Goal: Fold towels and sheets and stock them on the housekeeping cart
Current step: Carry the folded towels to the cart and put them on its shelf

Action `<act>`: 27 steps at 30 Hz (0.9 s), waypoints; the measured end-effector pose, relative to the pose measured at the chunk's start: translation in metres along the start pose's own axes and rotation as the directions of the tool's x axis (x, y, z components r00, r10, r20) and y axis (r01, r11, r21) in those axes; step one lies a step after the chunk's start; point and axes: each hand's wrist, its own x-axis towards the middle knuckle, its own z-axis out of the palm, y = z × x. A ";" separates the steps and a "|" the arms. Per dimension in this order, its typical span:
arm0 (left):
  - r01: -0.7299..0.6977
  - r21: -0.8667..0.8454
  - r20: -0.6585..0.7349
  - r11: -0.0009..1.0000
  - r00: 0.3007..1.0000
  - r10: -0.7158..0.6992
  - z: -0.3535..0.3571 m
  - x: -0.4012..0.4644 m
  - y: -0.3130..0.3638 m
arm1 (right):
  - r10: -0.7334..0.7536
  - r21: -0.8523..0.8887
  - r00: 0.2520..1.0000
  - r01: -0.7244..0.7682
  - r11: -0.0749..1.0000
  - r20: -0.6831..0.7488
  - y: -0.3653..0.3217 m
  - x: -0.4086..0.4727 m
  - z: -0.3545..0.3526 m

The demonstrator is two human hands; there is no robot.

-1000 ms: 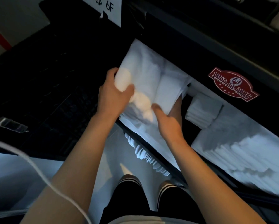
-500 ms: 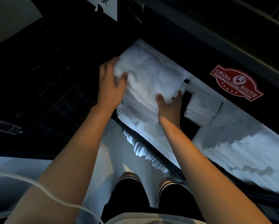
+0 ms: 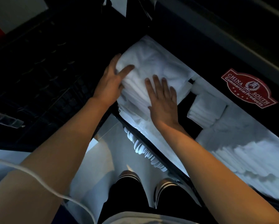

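A stack of folded white linen [image 3: 156,68] fills the left end of the dark housekeeping cart's [image 3: 200,50] shelf. My left hand [image 3: 110,83] is against the stack's left side, thumb lying on top, fingers partly hidden behind the cloth. My right hand [image 3: 163,99] lies flat on the stack's front face, fingers spread, holding nothing. A smaller pile of folded towels [image 3: 206,109] stands further right, and a wide stack of folded white sheets [image 3: 242,147] fills the right end.
A red "China South Commercial Products" badge [image 3: 248,89] marks the cart's upper rail. More white linen [image 3: 143,149] shows on the shelf below. A dark mesh panel [image 3: 38,75] stands left. A white cable [image 3: 43,180] crosses my left arm. My shoes [image 3: 129,177] stand on pale floor.
My right hand has come out from beside the stack and now lies flat on its front. My left hand has loosened to rest on the stack's side. The linen sits deeper in the shelf.
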 end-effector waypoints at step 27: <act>-0.158 0.304 0.348 0.940 0.936 0.045 -0.024 0.017 0.008 | 0.091 0.281 0.991 -0.114 0.953 0.095 0.018 0.024 -0.010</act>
